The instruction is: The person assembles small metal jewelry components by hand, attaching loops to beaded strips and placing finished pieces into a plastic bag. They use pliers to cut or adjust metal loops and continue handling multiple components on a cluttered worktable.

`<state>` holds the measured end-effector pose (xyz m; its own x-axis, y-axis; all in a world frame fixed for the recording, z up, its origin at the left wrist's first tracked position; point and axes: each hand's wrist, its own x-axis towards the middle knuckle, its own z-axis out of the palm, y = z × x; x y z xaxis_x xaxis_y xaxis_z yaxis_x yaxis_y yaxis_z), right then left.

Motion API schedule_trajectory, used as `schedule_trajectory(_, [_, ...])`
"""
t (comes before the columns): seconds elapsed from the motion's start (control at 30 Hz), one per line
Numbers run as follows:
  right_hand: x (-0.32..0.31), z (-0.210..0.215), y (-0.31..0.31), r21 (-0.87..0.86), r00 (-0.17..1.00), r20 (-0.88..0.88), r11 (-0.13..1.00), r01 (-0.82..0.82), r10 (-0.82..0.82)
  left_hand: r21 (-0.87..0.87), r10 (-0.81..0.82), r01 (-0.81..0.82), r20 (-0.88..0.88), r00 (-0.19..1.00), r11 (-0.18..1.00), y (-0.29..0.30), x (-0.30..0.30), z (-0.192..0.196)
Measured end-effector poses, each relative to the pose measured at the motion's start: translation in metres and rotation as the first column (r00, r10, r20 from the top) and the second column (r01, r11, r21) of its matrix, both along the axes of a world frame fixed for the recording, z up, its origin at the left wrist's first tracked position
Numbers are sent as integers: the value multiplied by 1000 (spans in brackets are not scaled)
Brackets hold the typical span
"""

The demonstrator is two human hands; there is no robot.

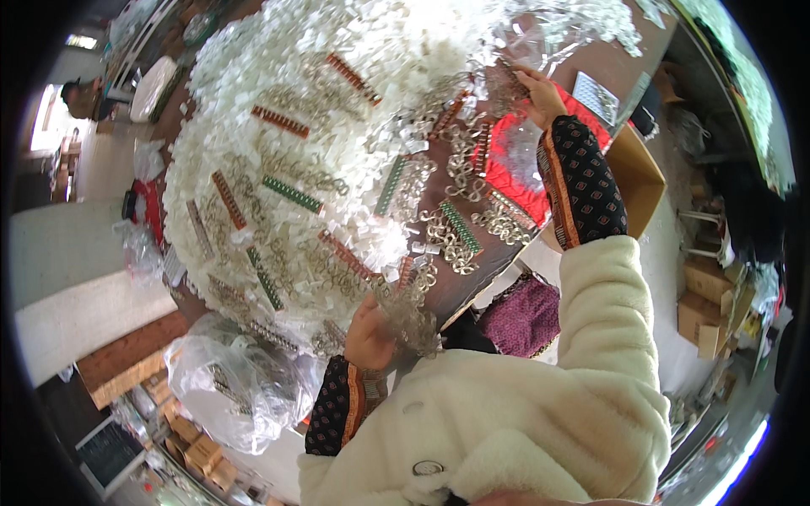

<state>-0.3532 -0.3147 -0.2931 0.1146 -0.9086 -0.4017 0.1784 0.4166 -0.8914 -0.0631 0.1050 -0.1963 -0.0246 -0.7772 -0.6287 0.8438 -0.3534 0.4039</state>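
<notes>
My left hand point(369, 333) is at the near edge of the pile, close to my body. Its fingers are closed on a smeared bunch of silvery metal loops point(411, 322). Farther off on the right, my right hand point(540, 94) stretches over a red bag point(516, 198). It pinches a silvery metal cluster point(504, 88), whose exact form I cannot make out. Between the hands lie a green strip with metal loops point(460, 226) and several similar red and green ones. A green strip point(292, 194) and a red strip point(228, 200) rest on the white pieces.
A large heap of small white translucent pieces point(287, 67) covers most of the brown table point(481, 274). A clear plastic bag point(240, 388) hangs at the near left. A cardboard box point(637, 177) stands beside the table on the right, and purple cloth point(521, 316) lies below its edge.
</notes>
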Motion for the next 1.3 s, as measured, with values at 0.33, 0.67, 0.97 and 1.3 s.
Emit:
schedule_trajectory(0.33, [-17, -22, 10, -295, 238, -953, 746, -597, -186, 61, 36, -52, 233, 972, 997, 12, 14, 11])
schedule_trajectory(0.67, [122, 232, 243, -847, 590, -213, 154, -509, 779, -126, 387, -380, 519, 762, 917, 58, 96, 47])
schedule_trajectory(0.97, [183, 307, 329, -983, 269, -103, -56, -177, 958, -20, 513, -544, 363, 778, 839, 77, 151, 19])
schedule_trajectory(1.3, [190, 301, 352, -983, 72, -94, -81, -165, 993, -101, 566, -560, 254, 785, 822, 136, 123, 23])
